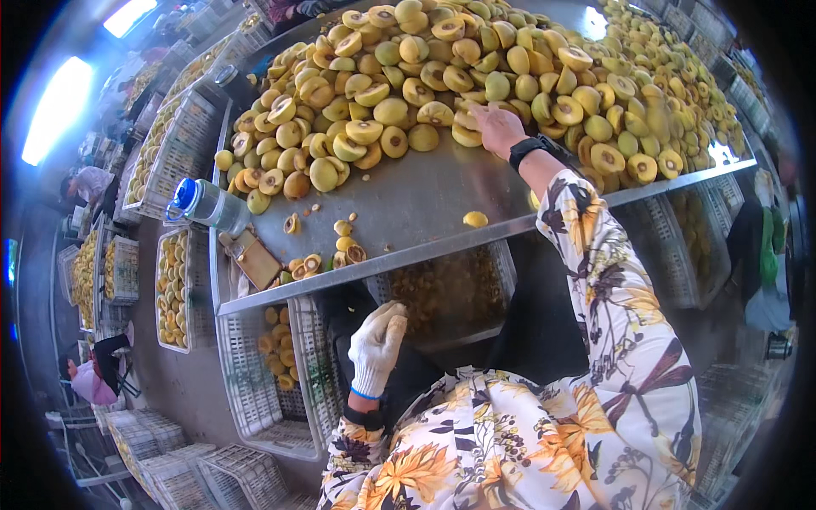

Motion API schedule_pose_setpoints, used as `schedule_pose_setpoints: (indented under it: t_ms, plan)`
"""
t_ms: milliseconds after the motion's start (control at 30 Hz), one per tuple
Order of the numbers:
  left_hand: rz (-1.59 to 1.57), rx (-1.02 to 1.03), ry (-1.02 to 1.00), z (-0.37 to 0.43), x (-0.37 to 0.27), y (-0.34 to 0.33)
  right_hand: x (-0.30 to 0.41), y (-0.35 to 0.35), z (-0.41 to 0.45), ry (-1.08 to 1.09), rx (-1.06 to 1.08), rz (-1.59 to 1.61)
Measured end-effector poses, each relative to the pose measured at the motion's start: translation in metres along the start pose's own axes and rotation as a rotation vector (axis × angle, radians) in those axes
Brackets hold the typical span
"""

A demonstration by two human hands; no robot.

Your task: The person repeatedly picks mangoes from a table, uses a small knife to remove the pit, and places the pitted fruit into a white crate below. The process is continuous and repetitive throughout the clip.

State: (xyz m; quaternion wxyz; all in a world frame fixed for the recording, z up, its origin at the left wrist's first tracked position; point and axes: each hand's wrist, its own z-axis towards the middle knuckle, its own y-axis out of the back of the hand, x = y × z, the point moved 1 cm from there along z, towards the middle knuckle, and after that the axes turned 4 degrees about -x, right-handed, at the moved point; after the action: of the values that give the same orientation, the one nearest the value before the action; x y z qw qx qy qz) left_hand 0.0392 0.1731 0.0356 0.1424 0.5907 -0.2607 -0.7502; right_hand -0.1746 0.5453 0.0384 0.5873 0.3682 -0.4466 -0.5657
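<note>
A large heap of halved yellow-green fruit [389, 111], many with a brown hollow or stone showing, covers the back of a metal table [421, 204]. My right hand [500, 129], bare and with a black band at the wrist, reaches to the heap's front edge, its fingertips at a fruit half [466, 135]; whether they grip it cannot be told. In a white knitted glove, my left hand [377, 344] is held with curled fingers below the table's front edge, over my lap; what it may hold is hidden. One small yellow piece [475, 219] lies alone near the edge.
A blue-capped clear bottle [220, 207] and a phone-like object in a brown case [252, 260] are at the table's left end. Below stand a crate of fruit halves [306, 376] and a container of brown scraps [446, 293]. More crates [172, 150] and people [95, 382] are to the left.
</note>
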Motion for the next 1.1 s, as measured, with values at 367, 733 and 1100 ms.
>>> schedule_pose_setpoints:
  t_ms: [367, 733, 1100]
  plan:
    - [-0.702, -0.127, 0.072, 0.054, -0.016, -0.028, 0.078, 0.054, -0.094, -0.608, 0.294, 1.849]
    - [-1.401, -0.225, 0.671, 0.052, -0.016, -0.047, 0.176, 0.053, -0.219, -0.132, -0.071, 0.847]
    - [-1.147, -0.252, 0.281, 0.034, -0.02, -0.038, 0.196, 0.06, -0.259, -0.124, 0.2, 0.931]
